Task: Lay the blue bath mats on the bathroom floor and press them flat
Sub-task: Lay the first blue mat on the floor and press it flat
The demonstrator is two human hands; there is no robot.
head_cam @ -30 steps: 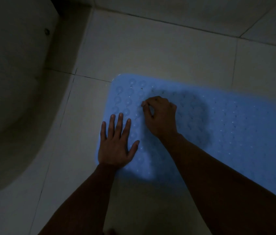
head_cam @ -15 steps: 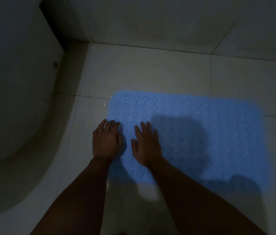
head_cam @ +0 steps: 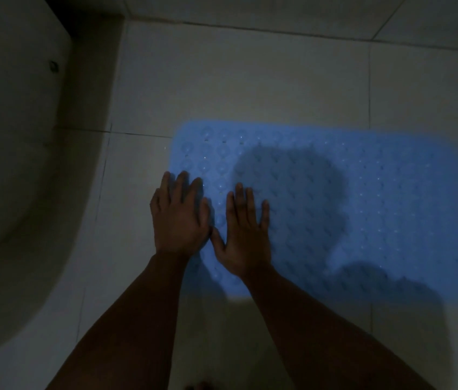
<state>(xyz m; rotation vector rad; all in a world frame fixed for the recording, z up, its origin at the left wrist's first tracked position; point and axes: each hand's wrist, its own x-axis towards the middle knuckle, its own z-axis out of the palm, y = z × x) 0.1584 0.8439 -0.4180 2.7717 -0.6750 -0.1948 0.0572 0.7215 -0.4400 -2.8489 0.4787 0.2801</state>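
Observation:
One blue bath mat (head_cam: 377, 198) with rows of round bumps lies spread on the pale tiled floor (head_cam: 236, 80). My left hand (head_cam: 178, 218) lies flat, fingers straight, over the mat's left edge, partly on the tile. My right hand (head_cam: 246, 235) presses palm down on the mat just beside it, fingers spread and straight. The two thumbs almost touch. A dark shadow falls across the mat's middle and its near right part.
A large white curved fixture (head_cam: 19, 164) fills the left side, close to the mat's left edge. The tiled wall base (head_cam: 278, 12) runs along the top. The room is dim.
My right hand, curled on the mat a second ago, has flattened and slid nearer. My left hand's fingers went from bent to straight. The view has shifted to show more of the mat.

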